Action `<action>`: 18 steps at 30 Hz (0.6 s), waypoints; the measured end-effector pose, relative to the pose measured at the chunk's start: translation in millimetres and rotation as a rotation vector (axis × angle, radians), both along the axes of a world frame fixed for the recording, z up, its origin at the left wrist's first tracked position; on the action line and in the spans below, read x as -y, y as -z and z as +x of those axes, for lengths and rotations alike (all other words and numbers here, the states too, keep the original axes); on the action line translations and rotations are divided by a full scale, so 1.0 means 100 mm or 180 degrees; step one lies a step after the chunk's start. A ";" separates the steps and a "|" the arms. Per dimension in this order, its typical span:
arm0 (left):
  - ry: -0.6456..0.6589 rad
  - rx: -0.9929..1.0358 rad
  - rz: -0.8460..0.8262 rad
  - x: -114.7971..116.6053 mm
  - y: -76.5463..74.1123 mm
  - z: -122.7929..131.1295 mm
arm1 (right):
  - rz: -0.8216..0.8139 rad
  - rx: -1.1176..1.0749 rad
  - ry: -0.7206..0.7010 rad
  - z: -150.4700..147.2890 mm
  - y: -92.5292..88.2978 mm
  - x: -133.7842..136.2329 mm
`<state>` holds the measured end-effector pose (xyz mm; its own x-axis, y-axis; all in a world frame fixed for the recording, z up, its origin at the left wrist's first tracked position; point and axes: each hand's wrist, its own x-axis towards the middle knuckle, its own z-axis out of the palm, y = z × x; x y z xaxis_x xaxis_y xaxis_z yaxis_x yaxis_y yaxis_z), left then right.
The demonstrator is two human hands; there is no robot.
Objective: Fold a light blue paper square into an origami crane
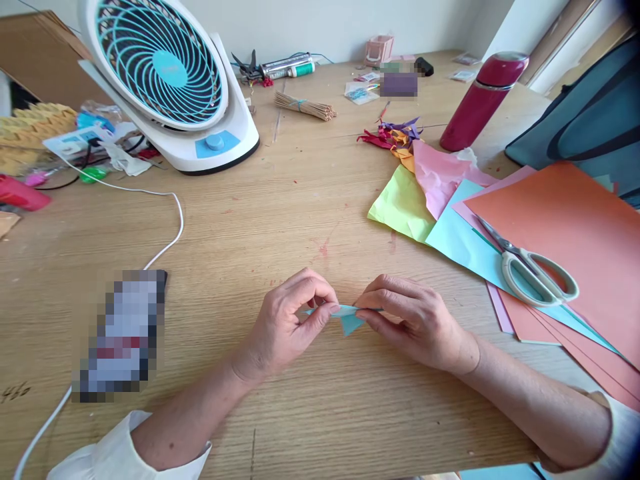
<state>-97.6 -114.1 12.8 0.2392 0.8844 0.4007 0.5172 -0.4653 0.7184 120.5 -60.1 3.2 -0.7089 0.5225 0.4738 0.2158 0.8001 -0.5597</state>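
Observation:
A small folded piece of light blue paper (pixel 349 319) is pinched between both hands just above the wooden table (pixel 280 213). My left hand (pixel 285 327) grips its left end with thumb and curled fingers. My right hand (pixel 413 323) pinches its right end with fingertips pressed together. A blue point of the paper hangs down between the two hands.
Coloured paper sheets (pixel 565 227) lie at the right with scissors (pixel 530 267) on top. A red flask (pixel 483 100) stands behind them, next to small folded paper figures (pixel 395 137). A white and teal fan (pixel 165 73) stands far left, its white cable (pixel 170 220) running forward past a blurred phone (pixel 123 333). A bundle of sticks (pixel 305 105) lies at the back.

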 end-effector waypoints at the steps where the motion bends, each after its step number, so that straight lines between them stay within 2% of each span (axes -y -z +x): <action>1: 0.0016 -0.0009 0.0027 0.00 0.00 0.00 | -0.0022 -0.0025 0.0013 0.00 0.00 0.00; 5: 0.0131 -0.0215 0.0195 0.01 0.00 -0.01 | -0.0112 -0.0061 -0.0023 0.00 0.02 0.02; 12: -0.0136 -0.0106 0.0244 0.02 0.00 0.00 | -0.0690 -0.0353 0.0055 -0.01 0.02 0.00; 18: -0.0068 -0.0351 0.0566 0.03 0.03 0.01 | -0.1011 -0.0488 0.0041 -0.04 0.02 0.01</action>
<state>-96.2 -117.4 9.8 0.2723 0.8075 0.5233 0.5993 -0.5678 0.5643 116.5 -61.0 1.4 -0.6345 0.6692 0.3867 0.1187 0.5787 -0.8068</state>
